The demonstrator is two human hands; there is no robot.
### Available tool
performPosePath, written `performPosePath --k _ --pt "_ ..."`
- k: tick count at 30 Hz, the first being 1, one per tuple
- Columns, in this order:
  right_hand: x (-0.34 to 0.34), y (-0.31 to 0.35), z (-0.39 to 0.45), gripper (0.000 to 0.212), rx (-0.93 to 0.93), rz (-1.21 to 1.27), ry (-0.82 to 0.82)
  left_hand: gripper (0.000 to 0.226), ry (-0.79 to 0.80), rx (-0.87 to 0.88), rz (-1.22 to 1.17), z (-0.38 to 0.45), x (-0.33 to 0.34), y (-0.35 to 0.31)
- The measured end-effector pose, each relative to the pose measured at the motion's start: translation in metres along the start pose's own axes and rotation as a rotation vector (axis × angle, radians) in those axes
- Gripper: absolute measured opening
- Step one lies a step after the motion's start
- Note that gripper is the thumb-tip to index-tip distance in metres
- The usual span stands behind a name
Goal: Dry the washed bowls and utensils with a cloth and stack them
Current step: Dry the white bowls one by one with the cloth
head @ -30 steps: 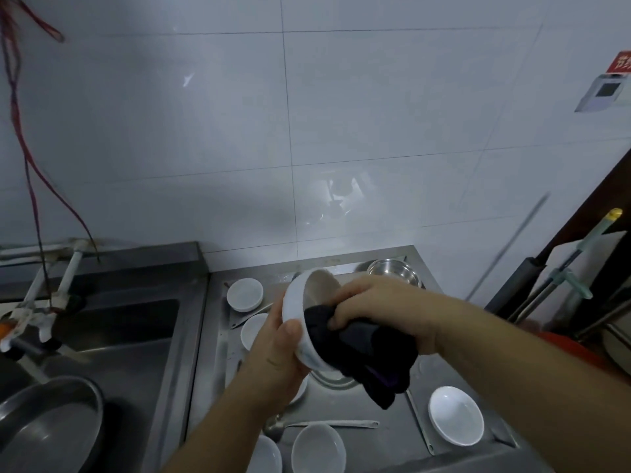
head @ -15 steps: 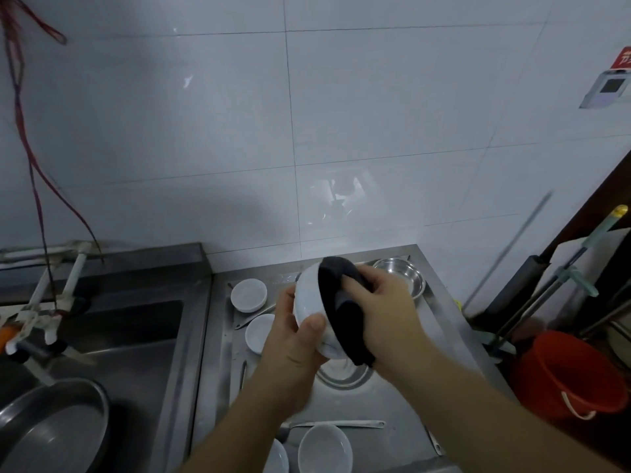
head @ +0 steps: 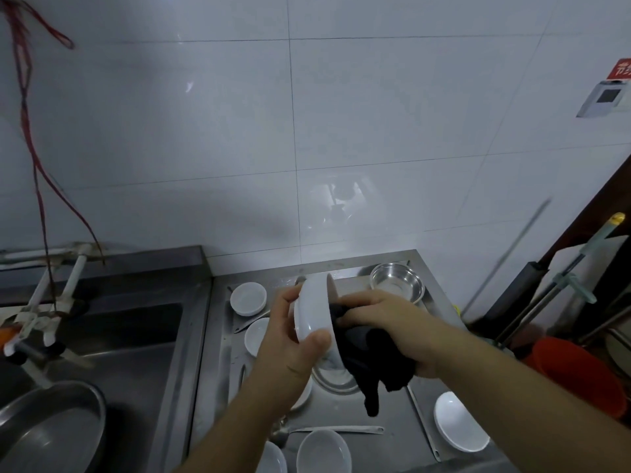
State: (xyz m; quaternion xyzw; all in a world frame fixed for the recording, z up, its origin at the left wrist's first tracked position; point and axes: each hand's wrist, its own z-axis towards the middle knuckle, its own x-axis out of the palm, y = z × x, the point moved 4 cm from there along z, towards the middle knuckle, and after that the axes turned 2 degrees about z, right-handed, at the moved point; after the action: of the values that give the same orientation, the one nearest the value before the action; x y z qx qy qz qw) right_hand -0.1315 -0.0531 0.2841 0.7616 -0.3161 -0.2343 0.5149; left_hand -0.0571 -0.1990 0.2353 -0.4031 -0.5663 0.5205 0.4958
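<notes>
I have the bowl (head: 316,317) up on edge over the drainboard (head: 392,414), white and glossy, its mouth turned toward my right hand (head: 386,322) and its underside toward my left hand (head: 290,339). My left grips it by the rim, thumb curled over the near edge and fingers wrapped round the far edge. My right is clenched on the black cloth (head: 368,356), pressing it into the bowl's mouth, and a tail of cloth hangs down below that hand. Nearest me, below the grip, sit two white bowls, one (head: 322,452) straight under it and a smaller one (head: 273,459) to its left, partly cut off by the frame. A metal spoon (head: 334,430) lies flat just beyond them, and another white bowl (head: 459,426) sits well off to the right under my right forearm. Right under the held bowl is a shallow steel dish (head: 336,378), mostly hidden by bowl and cloth. Left of the grip, two more white bowls rest on the board, one (head: 257,336) close by my left wrist and one (head: 248,298) farther back. Beyond the grip to the right stands a steel bowl (head: 397,283) by the tiled wall (head: 341,131). Far left is the sink (head: 112,343), with a big steel basin (head: 51,428) in it. A red bucket (head: 577,377) stands off to the right, behind my forearm.
</notes>
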Motion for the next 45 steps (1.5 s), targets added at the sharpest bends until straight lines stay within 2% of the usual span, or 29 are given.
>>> performPosePath --k 4,7,9,12,15,18,19,20,21,22,23,25,28,30,33,39,42,43,45 --pt "0.008 -0.008 -0.006 0.026 0.104 0.566 0.036 0.100 0.056 0.014 0.112 -0.003 0.000 -0.002" --pt "0.012 -0.006 0.000 0.024 0.094 0.769 -0.017 0.092 0.057 0.046 0.251 0.001 -0.004 -0.004" --pt "0.011 -0.007 0.001 0.030 0.128 0.807 -0.065 0.095 0.093 0.051 0.338 0.004 -0.011 -0.004" --pt "0.014 -0.012 0.002 0.049 0.168 0.744 -0.006 0.099 0.151 0.037 0.503 0.008 -0.018 -0.005" --pt "0.017 -0.017 0.001 0.039 0.172 0.723 0.004 0.104 0.172 0.069 0.621 0.008 -0.016 -0.008" --pt "0.017 -0.022 0.003 0.043 0.119 0.786 -0.025 0.098 0.171 0.056 0.652 0.010 -0.017 -0.015" --pt "0.015 -0.023 0.006 0.045 0.072 0.814 -0.045 0.083 0.125 0.027 0.590 0.010 -0.017 -0.017" --pt "0.013 -0.022 0.007 0.052 0.023 0.842 -0.063 0.057 0.030 -0.046 0.454 0.010 -0.018 -0.015" --pt "0.011 -0.023 0.009 0.064 -0.017 0.869 -0.088 0.036 -0.076 -0.176 0.263 0.010 -0.019 -0.009" --pt "0.010 -0.022 0.009 0.073 -0.031 0.899 -0.113 0.037 -0.148 -0.305 0.081 0.007 -0.020 0.001" --pt "0.007 -0.023 0.010 0.071 -0.046 0.920 -0.151 0.047 -0.173 -0.425 -0.086 0.004 -0.018 0.013" --pt "0.005 -0.026 0.012 0.055 -0.052 0.950 -0.193 0.054 -0.139 -0.547 -0.323 -0.003 -0.009 0.024" --pt "0.008 -0.030 0.013 0.050 -0.086 0.978 -0.200 0.037 -0.135 -0.541 -0.560 -0.004 -0.003 0.025" --pt "0.012 -0.030 0.011 0.048 -0.120 0.979 -0.194 0.035 -0.144 -0.510 -0.691 -0.002 0.000 0.023" --pt "0.014 -0.036 0.010 0.044 -0.082 0.994 -0.200 0.037 -0.174 -0.456 -0.755 0.001 -0.002 0.017" --pt "0.018 -0.061 0.012 0.053 0.107 0.874 -0.253 0.040 -0.179 -0.333 -0.761 0.009 -0.012 -0.006" --pt "0.017 -0.072 0.011 0.050 0.169 0.771 -0.425 0.048 -0.225 -0.313 -0.699 0.012 -0.019 -0.013" --pt "0.014 -0.073 0.011 0.046 0.155 0.745 -0.502 0.044 -0.236 -0.294 -0.657 0.014 -0.023 -0.012" --pt "0.006 -0.065 0.010 0.034 0.047 0.668 -0.610 0.021 -0.261 -0.262 -0.493 0.013 -0.028 -0.014"
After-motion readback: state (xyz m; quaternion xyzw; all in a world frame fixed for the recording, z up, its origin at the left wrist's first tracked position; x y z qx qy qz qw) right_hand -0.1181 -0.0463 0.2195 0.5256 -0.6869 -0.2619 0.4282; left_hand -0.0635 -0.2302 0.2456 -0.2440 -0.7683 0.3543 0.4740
